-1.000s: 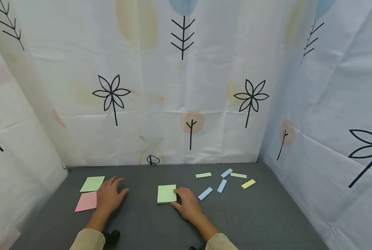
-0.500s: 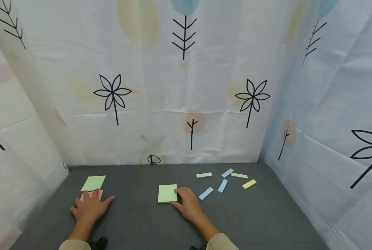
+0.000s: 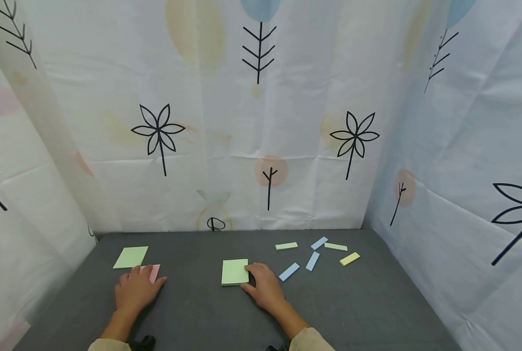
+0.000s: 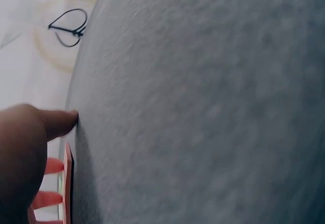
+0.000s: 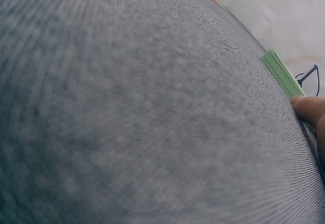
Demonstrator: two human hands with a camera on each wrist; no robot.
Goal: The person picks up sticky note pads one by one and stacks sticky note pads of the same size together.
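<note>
My left hand (image 3: pixel 133 291) lies over a pink sticky note pad (image 3: pixel 155 272), fingers stretched onto its top and thumb out to the right. In the left wrist view, fingertips touch the face of the pink pad (image 4: pixel 68 188), and the thumb is apart from it. My right hand (image 3: pixel 265 288) holds the right side of a light green stack of sticky notes (image 3: pixel 234 272), index finger and thumb at its edge. The right wrist view shows the thumb against the green stack's side (image 5: pixel 282 75), which has lines between layers. The other right fingers are partly hidden.
Behind my left hand lies another light green sticky note pad (image 3: pixel 131 257). Several narrow strips lie at the right: blue (image 3: pixel 289 272), green (image 3: pixel 286 246) and yellow (image 3: pixel 350 259). A printed white curtain (image 3: pixel 304 195) borders the dark grey tabletop (image 3: pixel 199 317).
My left hand has come down onto the pink pad and slid it to the right, beside the rear green pad's front corner. The right hand and green stack have stayed put.
</note>
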